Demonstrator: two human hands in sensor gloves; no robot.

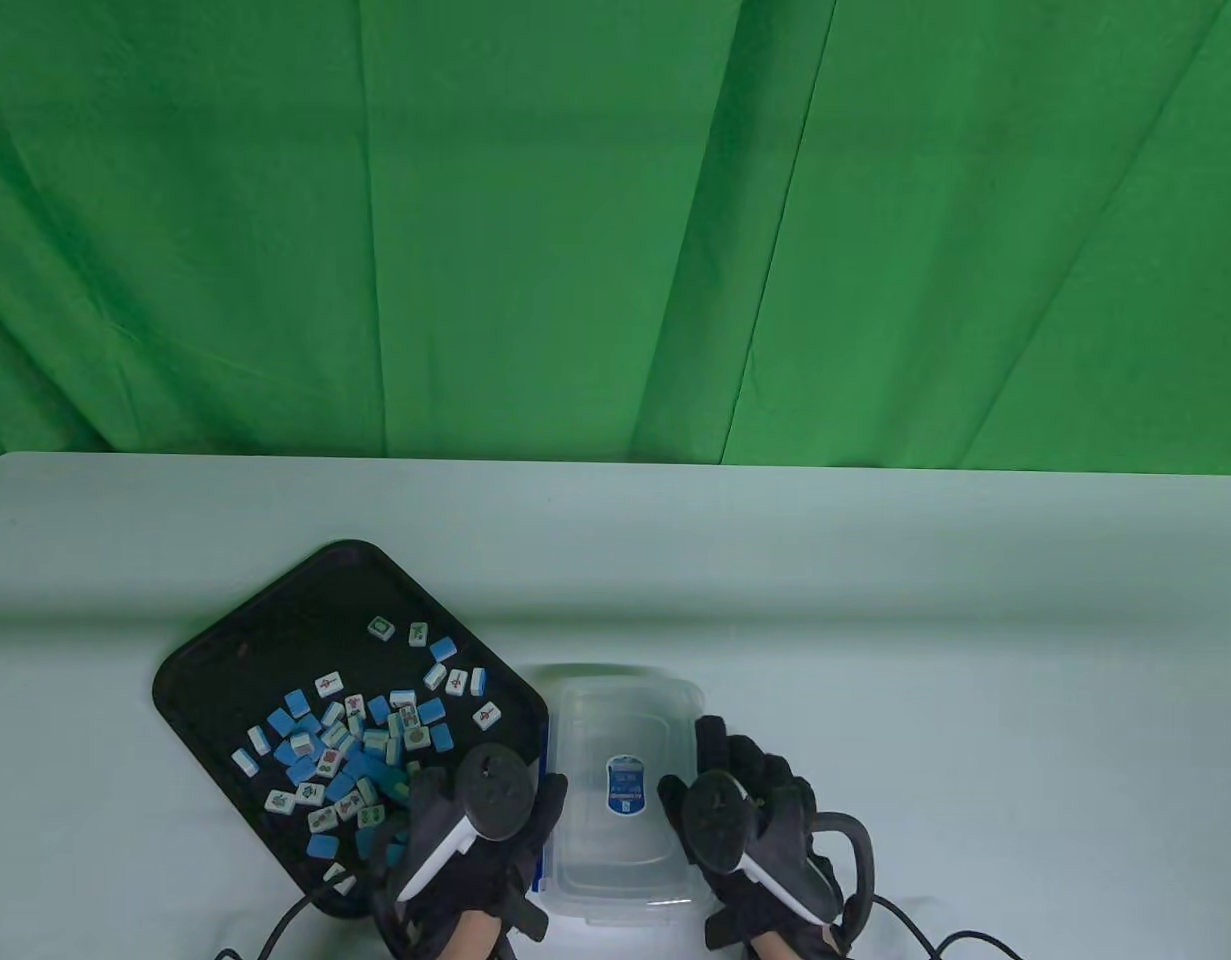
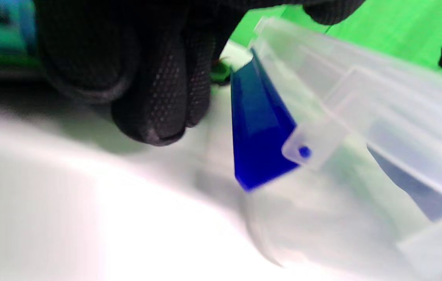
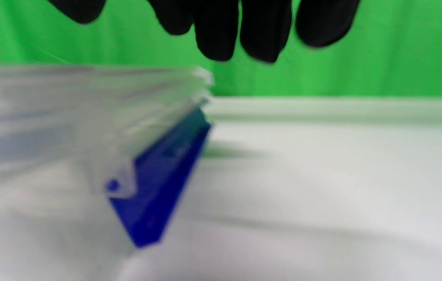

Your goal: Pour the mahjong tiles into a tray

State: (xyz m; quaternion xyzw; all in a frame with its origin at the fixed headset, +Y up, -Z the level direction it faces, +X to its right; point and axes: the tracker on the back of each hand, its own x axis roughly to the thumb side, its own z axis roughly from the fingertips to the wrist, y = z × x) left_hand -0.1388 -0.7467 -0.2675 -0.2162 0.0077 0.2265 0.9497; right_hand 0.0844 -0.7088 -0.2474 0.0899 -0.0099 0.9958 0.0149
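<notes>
A black tray (image 1: 275, 640) lies at the left with several blue-and-white mahjong tiles (image 1: 360, 740) scattered in it. A clear plastic box (image 1: 625, 720) with blue latches (image 2: 258, 128) stands empty on the table just right of the tray. My left hand (image 1: 475, 830) is at the box's left side; in the left wrist view its fingers (image 2: 154, 97) hang curled beside the latch, apart from it. My right hand (image 1: 745, 820) is at the box's right side; its fingertips (image 3: 240, 35) hang spread above the box's edge (image 3: 88, 93) and hold nothing.
The white table (image 1: 925, 650) stretches to the right and back, ending at a green backdrop (image 1: 615, 220). Glove cables (image 1: 935, 930) trail off the front edge. The tray's near corner lies under my left hand.
</notes>
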